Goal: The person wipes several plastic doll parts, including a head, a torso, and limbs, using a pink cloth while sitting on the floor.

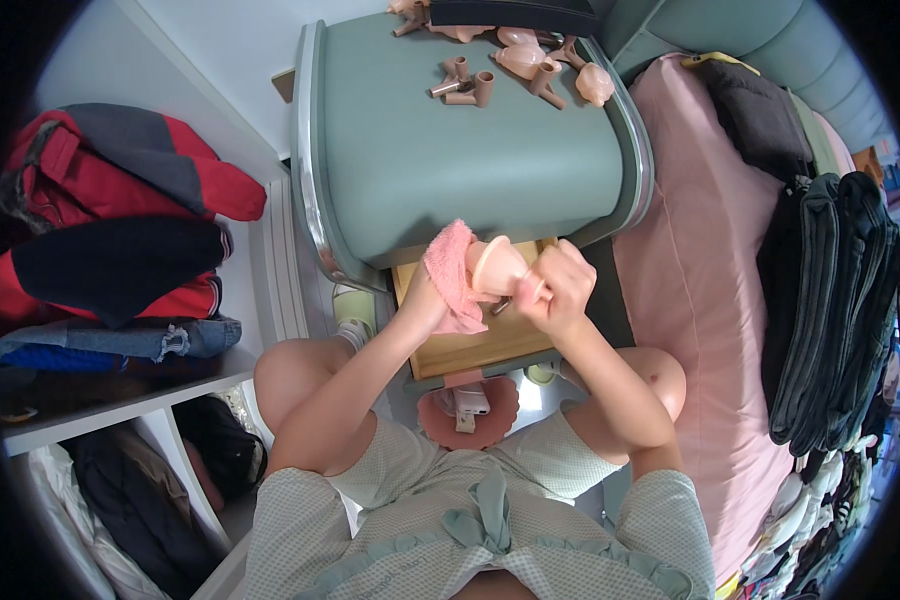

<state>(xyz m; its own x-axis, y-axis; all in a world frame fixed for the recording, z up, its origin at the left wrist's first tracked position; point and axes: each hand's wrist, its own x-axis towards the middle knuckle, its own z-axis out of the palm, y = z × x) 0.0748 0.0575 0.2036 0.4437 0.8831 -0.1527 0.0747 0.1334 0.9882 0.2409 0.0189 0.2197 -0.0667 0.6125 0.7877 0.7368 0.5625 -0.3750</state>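
My left hand [421, 301] is inside or behind a pink terry cloth [450, 262], which hides most of its fingers. The cloth lies against the wide side of a peach-coloured, cup-shaped plastic part [501, 268]. At that part's narrow end, my right hand [568, 285] is closed around it, slightly blurred. Below both hands a wooden drawer [450, 358] stands pulled out of a green bedside cabinet [465, 165]. A short metallic piece [501, 306] shows under the cup part.
Brown tube fittings [481, 90] and glossy peach shell-shaped pieces [523, 60] lie on the cabinet top, near a black box [514, 13]. A pink scalloped bin [436, 431] between my legs holds white items. Wardrobe shelves with a red jacket [60, 157] flank the left; a pink-sheeted bed [690, 300] with folded jeans [810, 300] flanks the right.
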